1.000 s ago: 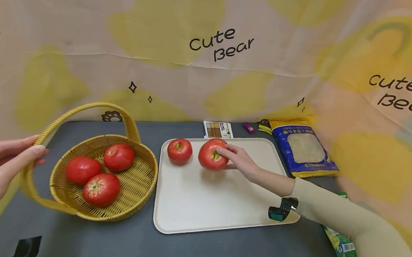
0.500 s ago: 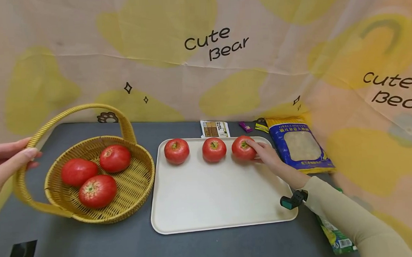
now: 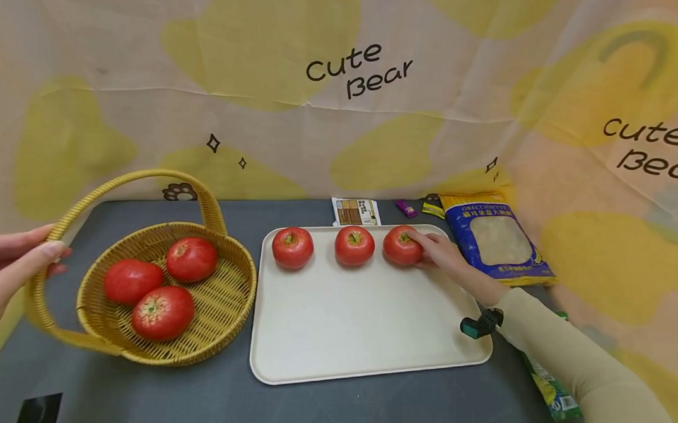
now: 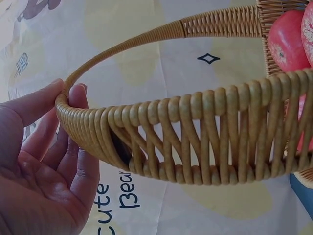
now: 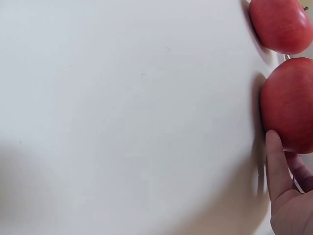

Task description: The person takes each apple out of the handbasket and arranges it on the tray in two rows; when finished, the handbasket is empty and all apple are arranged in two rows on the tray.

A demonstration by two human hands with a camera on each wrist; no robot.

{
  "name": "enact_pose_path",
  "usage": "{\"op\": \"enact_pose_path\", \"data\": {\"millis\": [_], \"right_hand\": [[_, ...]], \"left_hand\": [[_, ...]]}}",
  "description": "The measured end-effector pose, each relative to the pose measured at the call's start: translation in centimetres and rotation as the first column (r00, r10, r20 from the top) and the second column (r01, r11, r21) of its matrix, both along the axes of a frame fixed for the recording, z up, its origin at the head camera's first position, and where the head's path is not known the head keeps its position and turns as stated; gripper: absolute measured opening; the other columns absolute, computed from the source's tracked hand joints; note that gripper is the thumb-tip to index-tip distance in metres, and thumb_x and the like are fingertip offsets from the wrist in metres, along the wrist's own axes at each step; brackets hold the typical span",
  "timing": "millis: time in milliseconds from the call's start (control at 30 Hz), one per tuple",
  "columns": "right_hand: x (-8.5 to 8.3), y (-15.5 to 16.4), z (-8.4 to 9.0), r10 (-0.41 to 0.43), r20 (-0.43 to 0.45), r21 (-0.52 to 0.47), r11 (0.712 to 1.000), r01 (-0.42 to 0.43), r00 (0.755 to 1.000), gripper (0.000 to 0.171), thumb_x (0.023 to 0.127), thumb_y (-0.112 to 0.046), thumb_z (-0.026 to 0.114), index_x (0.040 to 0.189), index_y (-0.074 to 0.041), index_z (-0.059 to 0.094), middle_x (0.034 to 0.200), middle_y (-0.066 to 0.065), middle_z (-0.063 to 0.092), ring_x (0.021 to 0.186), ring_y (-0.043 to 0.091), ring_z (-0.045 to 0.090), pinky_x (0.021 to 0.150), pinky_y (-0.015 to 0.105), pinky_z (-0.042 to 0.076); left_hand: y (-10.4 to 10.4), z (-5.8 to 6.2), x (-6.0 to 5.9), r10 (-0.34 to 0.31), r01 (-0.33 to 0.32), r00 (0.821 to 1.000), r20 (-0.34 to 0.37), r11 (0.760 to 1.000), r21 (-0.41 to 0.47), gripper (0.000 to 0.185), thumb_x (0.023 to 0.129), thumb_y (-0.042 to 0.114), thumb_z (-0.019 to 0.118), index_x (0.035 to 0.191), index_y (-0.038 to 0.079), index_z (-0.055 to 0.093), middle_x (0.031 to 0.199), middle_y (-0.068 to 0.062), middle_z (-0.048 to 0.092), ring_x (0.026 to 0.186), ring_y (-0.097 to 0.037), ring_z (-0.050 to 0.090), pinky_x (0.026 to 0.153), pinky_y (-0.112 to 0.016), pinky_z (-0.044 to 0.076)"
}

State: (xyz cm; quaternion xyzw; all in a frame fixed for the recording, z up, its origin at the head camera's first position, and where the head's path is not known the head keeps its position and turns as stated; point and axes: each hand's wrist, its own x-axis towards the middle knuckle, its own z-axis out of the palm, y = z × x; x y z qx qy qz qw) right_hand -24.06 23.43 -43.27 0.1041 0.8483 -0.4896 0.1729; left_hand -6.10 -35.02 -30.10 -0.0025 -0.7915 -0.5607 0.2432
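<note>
Apples [image 3: 354, 245] stand three in a row along the far side of the tray [image 3: 355, 324], probably spaced for neat order; three others lie in the basket [image 3: 229, 304]. The right hand [image 3: 440, 254] has its grip around the rightmost apple [image 3: 399, 247], seemingly to steady it; the left hand [image 3: 12, 263] pinches the handle [image 3: 155, 174]. One second ago, the right hand was nearer the tray's middle.

The backdrop cloth [image 3: 290, 138] bears "cute Bear" in black lettering, more than once. The blue-and-yellow bag [image 3: 498, 239] reads "ORECCHIETTE" above a line of Chinese characters; print on the brown-and-white packet [image 3: 356, 212] is too small to read.
</note>
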Motion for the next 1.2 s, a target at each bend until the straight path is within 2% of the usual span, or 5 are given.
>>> {"op": "enact_pose_path", "data": {"millis": [467, 767, 867, 1000, 1200], "right_hand": [[0.3, -0.1, 0.2, 0.075, -0.200, 0.170, 0.985, -0.040, 0.977, 0.069, 0.090, -0.064, 0.055, 0.131, -0.008, 0.054, 0.128, 0.015, 0.055, 0.107, 0.031, 0.057, 0.081, 0.034, 0.056], [0.6, -2.6, 2.5, 0.124, -0.567, 0.204, 0.979, -0.007, 0.814, 0.032, 0.095, -0.036, 0.064, 0.109, -0.008, 0.066, 0.109, 0.009, 0.063, 0.104, 0.025, 0.057, 0.087, 0.041, 0.054], [0.9, -4.6, 3.5, 0.138, -0.583, 0.164, 0.985, -0.050, 0.801, 0.026, 0.094, -0.032, 0.066, 0.108, -0.010, 0.067, 0.108, 0.007, 0.064, 0.104, 0.023, 0.058, 0.089, 0.042, 0.054], [1.5, -7.8, 4.5, 0.193, -0.526, 0.144, 0.980, -0.136, 0.829, 0.024, 0.094, -0.032, 0.066, 0.109, -0.014, 0.067, 0.107, 0.003, 0.064, 0.104, 0.020, 0.057, 0.088, 0.039, 0.053], [2.4, -13.5, 4.5, 0.320, -0.486, 0.061, 0.941, -0.333, 0.814, 0.018, 0.092, -0.025, 0.069, 0.108, -0.016, 0.068, 0.105, -0.001, 0.065, 0.099, 0.018, 0.058, 0.081, 0.035, 0.054]], "left_hand": [[1.9, 1.7, 1.0, -0.015, 0.015, 1.000, 0.005, 0.998, 0.059, 0.045, 0.091, -0.013, 0.058, 0.100, 0.029, 0.073, 0.083, 0.017, 0.072, 0.063, 0.003, 0.067, 0.056, -0.009, 0.050], [1.8, 1.6, 1.1, -0.007, 0.007, 1.000, -0.003, 1.000, 0.018, 0.044, 0.089, -0.014, 0.060, 0.103, 0.025, 0.073, 0.085, 0.016, 0.072, 0.064, 0.002, 0.068, 0.058, -0.009, 0.051], [1.8, 1.4, 0.9, -0.057, 0.063, 0.997, -0.053, 0.992, 0.111, 0.038, 0.086, -0.017, 0.060, 0.104, 0.014, 0.075, 0.085, 0.010, 0.074, 0.065, -0.002, 0.069, 0.059, -0.011, 0.052], [1.9, 1.3, 0.8, -0.113, 0.137, 0.987, -0.114, 0.964, 0.228, 0.033, 0.085, -0.020, 0.061, 0.104, 0.003, 0.075, 0.085, 0.002, 0.075, 0.064, -0.006, 0.070, 0.061, -0.012, 0.053], [2.5, 1.8, 1.1, -0.065, 0.077, 0.996, -0.065, 0.974, 0.214, 0.034, 0.086, -0.017, 0.062, 0.101, 0.010, 0.076, 0.083, 0.006, 0.074, 0.062, -0.004, 0.069, 0.063, -0.009, 0.051]]}}
